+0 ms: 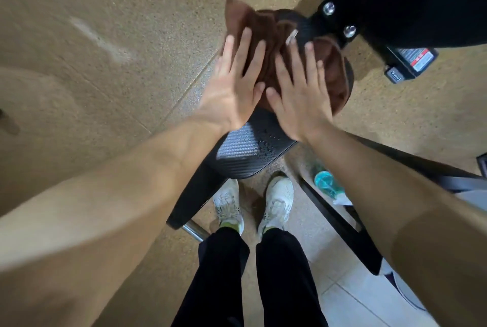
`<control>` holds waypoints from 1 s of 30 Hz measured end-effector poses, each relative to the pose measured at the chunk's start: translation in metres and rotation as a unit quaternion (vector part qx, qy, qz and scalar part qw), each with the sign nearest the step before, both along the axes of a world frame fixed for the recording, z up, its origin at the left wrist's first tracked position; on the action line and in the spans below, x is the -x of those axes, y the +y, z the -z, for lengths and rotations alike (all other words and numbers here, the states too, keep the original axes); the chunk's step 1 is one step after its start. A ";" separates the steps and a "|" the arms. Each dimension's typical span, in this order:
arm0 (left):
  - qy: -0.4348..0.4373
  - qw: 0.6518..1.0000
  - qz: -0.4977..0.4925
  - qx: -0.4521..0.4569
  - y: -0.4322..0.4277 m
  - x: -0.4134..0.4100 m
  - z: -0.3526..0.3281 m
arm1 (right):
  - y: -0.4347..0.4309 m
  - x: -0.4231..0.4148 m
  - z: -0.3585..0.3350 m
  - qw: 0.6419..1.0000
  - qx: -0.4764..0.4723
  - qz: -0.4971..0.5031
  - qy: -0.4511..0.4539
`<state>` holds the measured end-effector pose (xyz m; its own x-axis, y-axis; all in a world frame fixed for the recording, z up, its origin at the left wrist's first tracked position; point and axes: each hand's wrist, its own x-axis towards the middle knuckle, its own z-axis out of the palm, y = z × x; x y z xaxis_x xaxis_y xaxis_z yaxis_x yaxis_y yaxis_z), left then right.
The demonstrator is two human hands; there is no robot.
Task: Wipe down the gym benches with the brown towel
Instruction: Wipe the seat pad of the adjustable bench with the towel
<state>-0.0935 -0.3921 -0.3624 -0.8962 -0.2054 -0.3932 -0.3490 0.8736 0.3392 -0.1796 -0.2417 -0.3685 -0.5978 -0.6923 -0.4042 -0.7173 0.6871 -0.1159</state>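
Your forearms point(118, 194) are reaching down over the bench. The left hand point(232, 81) and right hand point(300, 94) are lying side by side, fingers straight and spread, gripping nothing and pressing the brown towel point(253, 23) flat onto the far end of the black bench pad point(247, 155). Droplets point(266, 142) are beading toward the pad's near edge, so wiping appears under way, with that end left to dry. No other benches are showing. A teal bottle point(326, 184) is sitting on the floor to the right.
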 end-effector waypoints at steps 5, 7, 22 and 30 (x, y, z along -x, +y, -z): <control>-0.089 0.996 0.009 0.031 -0.005 -0.031 -0.011 | 0.003 -0.010 -0.004 0.994 -0.023 -0.103 -0.021; -0.070 0.997 0.004 0.031 -0.015 -0.003 -0.011 | -0.008 0.027 -0.004 0.991 -0.031 -0.132 -0.009; -0.053 0.997 -0.028 0.049 0.047 -0.140 -0.024 | 0.027 -0.123 -0.010 0.996 0.014 -0.069 -0.063; -0.060 0.993 -0.082 0.059 0.047 -0.103 -0.010 | 0.023 -0.049 0.005 0.966 0.038 -0.252 -0.028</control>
<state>0.0099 -0.3451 -0.3526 -0.7949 -0.3952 -0.4604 -0.5210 0.8334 0.1843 -0.1301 -0.2189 -0.3736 -0.1549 -0.9193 -0.3617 -0.9500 0.2391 -0.2007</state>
